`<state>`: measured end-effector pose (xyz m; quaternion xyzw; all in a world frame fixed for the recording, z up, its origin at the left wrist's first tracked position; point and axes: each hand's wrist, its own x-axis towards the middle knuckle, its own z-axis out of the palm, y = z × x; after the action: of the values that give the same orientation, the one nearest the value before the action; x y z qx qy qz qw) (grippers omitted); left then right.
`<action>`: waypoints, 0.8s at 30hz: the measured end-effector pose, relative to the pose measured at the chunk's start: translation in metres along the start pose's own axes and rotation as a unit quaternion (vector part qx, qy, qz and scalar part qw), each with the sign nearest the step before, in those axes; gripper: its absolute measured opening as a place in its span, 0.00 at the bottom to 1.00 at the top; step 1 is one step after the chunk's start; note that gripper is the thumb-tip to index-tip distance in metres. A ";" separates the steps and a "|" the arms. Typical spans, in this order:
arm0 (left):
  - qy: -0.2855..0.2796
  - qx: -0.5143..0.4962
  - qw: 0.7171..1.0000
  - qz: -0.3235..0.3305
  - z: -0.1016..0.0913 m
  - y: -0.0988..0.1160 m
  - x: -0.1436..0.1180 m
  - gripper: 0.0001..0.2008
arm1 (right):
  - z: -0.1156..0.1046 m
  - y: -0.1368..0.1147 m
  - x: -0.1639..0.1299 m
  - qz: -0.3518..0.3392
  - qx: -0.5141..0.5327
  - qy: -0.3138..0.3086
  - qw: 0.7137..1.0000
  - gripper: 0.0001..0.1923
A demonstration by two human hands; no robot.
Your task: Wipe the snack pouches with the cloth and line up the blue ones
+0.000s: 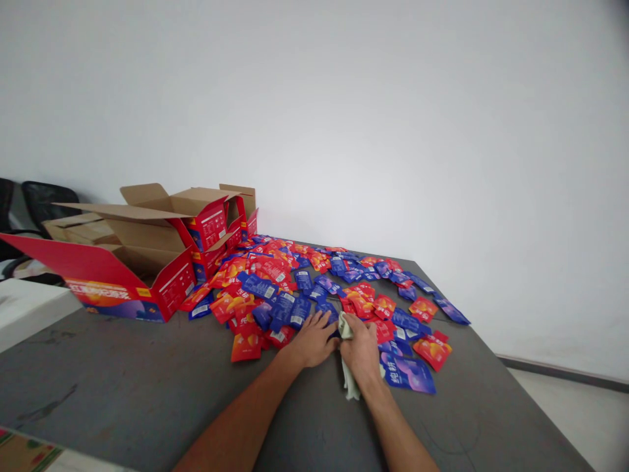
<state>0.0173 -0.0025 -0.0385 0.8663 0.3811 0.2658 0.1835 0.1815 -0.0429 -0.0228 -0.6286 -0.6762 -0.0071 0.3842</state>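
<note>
My right hand [361, 347] is closed around a pale green cloth [350, 383], which hangs down onto the dark table in folds. Close beside it, my left hand [313, 339] lies with its fingers stretched out at the edge of a spread of packets, touching a blue pouch [301, 311]. Red and blue pouches lie scattered and overlapping ahead of both hands. To the right of my right hand is a larger blue pouch [407, 373], and past it a red pouch [433, 351].
Open red cardboard boxes [171, 288] with raised flaps stand at the left of the dark table [147, 393]. A white surface [34, 308] and black chairs [49, 196] are farther left. A white wall [368, 131] rises behind the table.
</note>
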 end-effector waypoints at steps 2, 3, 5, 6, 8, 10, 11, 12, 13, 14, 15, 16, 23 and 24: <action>0.025 -0.041 0.999 -0.010 0.001 0.002 0.002 0.18 | 0.002 0.003 0.000 -0.017 0.012 0.022 1.000 0.36; 0.039 -0.063 0.997 -0.016 0.000 0.003 0.003 0.16 | 0.003 0.004 -0.001 -0.024 0.013 0.030 0.999 0.36; 0.066 -0.089 0.993 -0.040 -0.004 0.004 0.004 0.14 | 0.004 0.004 -0.001 -0.033 0.013 0.043 0.998 0.37; 0.076 -0.087 0.992 -0.057 -0.006 0.005 0.004 0.12 | 0.004 0.003 -0.002 -0.037 0.013 0.047 0.998 0.37; 0.075 -0.054 0.992 -0.086 -0.008 0.007 0.002 0.09 | 0.004 0.002 -0.002 -0.039 0.014 0.048 0.998 0.37; 0.056 -0.021 0.994 -0.088 -0.007 0.009 0.000 0.14 | 0.004 0.001 -0.002 -0.033 0.015 0.040 0.999 0.38; 0.050 -0.019 0.995 -0.082 -0.006 0.009 0.000 0.16 | 0.003 0.001 -0.002 -0.028 0.015 0.035 0.999 0.38; 0.051 -0.029 0.995 -0.076 -0.005 0.008 0.000 0.18 | 0.003 0.001 -0.002 -0.022 0.017 0.028 0.999 0.38; 0.061 -0.049 0.994 -0.075 -0.004 0.007 0.001 0.19 | 0.003 0.001 -0.001 -0.016 0.020 0.022 0.999 0.38; 0.082 -0.081 0.990 -0.082 -0.004 0.006 0.002 0.19 | 0.003 0.001 -0.001 -0.012 0.024 0.017 1.000 0.38; 0.112 -0.120 0.982 -0.097 -0.005 0.004 0.004 0.19 | 0.002 0.001 0.000 -0.010 0.029 0.014 0.999 0.38; 0.148 -0.168 0.967 -0.122 -0.006 0.002 0.006 0.19 | 0.001 0.000 0.001 -0.010 0.035 0.013 0.999 0.38; 0.234 -0.609 0.710 -0.267 -0.023 -0.004 0.011 0.26 | -0.004 -0.030 -0.004 -0.128 0.124 -0.076 0.981 0.42; 0.226 -0.644 0.679 -0.269 -0.024 -0.002 0.011 0.29 | -0.004 -0.035 -0.006 -0.148 0.133 -0.094 0.975 0.43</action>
<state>0.0075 0.0096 -0.0170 0.3072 0.3623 0.5725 0.6682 0.1527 -0.0575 -0.0070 -0.4625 -0.7900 0.0850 0.3933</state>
